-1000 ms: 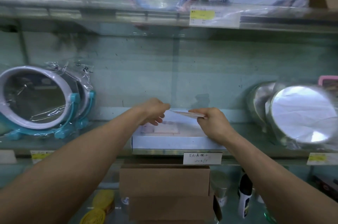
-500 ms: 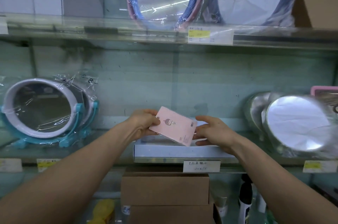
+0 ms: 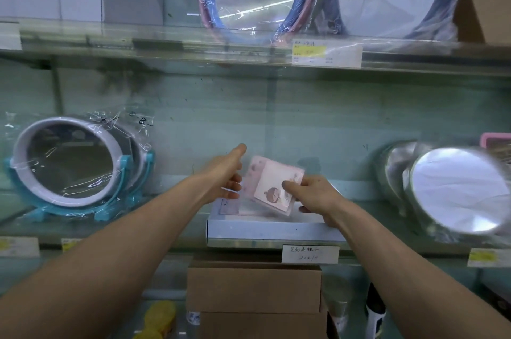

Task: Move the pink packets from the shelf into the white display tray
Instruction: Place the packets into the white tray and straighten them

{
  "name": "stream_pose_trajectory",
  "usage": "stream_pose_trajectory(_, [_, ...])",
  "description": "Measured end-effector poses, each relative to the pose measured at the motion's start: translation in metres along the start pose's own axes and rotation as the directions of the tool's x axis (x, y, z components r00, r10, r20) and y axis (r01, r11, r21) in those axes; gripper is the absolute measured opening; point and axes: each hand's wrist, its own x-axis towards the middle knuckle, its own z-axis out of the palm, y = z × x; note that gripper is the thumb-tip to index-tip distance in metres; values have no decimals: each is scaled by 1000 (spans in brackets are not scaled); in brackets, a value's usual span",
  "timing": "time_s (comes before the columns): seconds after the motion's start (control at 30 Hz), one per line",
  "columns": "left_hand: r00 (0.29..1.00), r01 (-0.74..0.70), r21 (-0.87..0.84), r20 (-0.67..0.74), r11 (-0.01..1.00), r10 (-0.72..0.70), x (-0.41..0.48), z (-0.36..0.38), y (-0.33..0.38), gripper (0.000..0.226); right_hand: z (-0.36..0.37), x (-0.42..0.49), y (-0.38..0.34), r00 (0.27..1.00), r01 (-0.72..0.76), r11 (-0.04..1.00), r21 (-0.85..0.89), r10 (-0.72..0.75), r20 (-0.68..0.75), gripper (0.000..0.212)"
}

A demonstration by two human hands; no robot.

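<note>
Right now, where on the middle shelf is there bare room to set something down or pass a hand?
Bare shelf lies left of the white tray, up to the teal-stand mirror; a narrower strip lies right of it, before the silver mirrors. A forearm crosses each. Crowded: above the tray, where the left hand and right hand flank the pink packet.

Pink packet (image 3: 272, 186): flat, square, pale pink, cartoon figure printed on its face, dotted strip along its left edge. Tilted, face toward camera, lower edge over the tray. Pinched at its right side by right hand (image 3: 312, 194).
White display tray (image 3: 265, 229): shallow, rectangular, at the shelf's (image 3: 166, 228) front edge. Another flat packet (image 3: 229, 205) lies inside at left, blurred.
</note>
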Motion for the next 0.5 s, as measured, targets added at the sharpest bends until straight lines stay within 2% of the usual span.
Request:
stream_pose_trajectory(0.07, [996, -61, 126, -52, 990, 68, 2, 0, -3, 33, 7, 4, -2, 994, -78, 995, 56, 74, 75, 12])
stream_pose_trajectory(0.17, [976, -171, 380, -58, 909, 208, 7, 1, -9, 12, 20, 16, -5, 982, -152, 988, 23, 149, 113, 13])
stream_pose_trajectory(0.23, [964, -208, 526, -33, 825, 264, 14, 2, -14, 23, 29, 26, -8, 976, -185, 981, -50, 190, 108, 19])
stream_pose_trajectory(0.33, [965, -225, 696, 61, 682, 256, 16, 4, -18, 39, 30, 37, -8, 987, -133, 929, -344, 156, 40, 26])
stream_pose_trajectory(0.4, [966, -256, 741, 168, 621, 197, 19, 4, -22, 47, 24, 41, -5, 995, -80, 893, -443, 97, 15, 33])
stream_pose_trajectory(0.5, [959, -277, 837, 273, 472, 79, 25, 7, -28, 65, 16, 39, 0, 992, -23, 880, -475, 78, 96, 33])
